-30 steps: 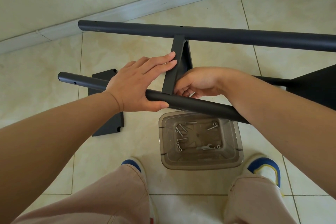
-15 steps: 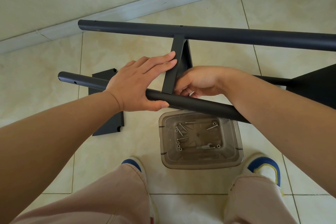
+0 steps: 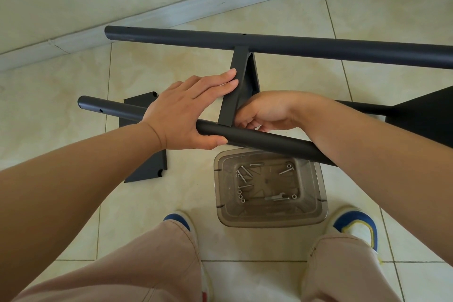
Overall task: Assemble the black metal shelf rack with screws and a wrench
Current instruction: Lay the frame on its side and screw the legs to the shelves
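Note:
The black rack lies on its side on the tiled floor. A far tube (image 3: 183, 38) and a near tube (image 3: 269, 142) are bridged by an upright black shelf plate (image 3: 236, 83). My left hand (image 3: 181, 110) rests over the near tube, its straight fingers against the plate's left face and its thumb along the tube's near side. My right hand (image 3: 267, 111) is behind the near tube, fingers curled at the joint of plate and tube. What those fingers hold is hidden. Loose screws (image 3: 245, 174) and a small wrench (image 3: 275, 197) lie in a clear plastic tub (image 3: 318, 213).
A loose black shelf panel (image 3: 147, 169) lies flat on the floor under my left forearm. Another black shelf (image 3: 426, 117) is fixed to the rack at the right edge. My shoes (image 3: 355, 225) flank the tub. The wall and baseboard (image 3: 171, 11) run behind the far tube.

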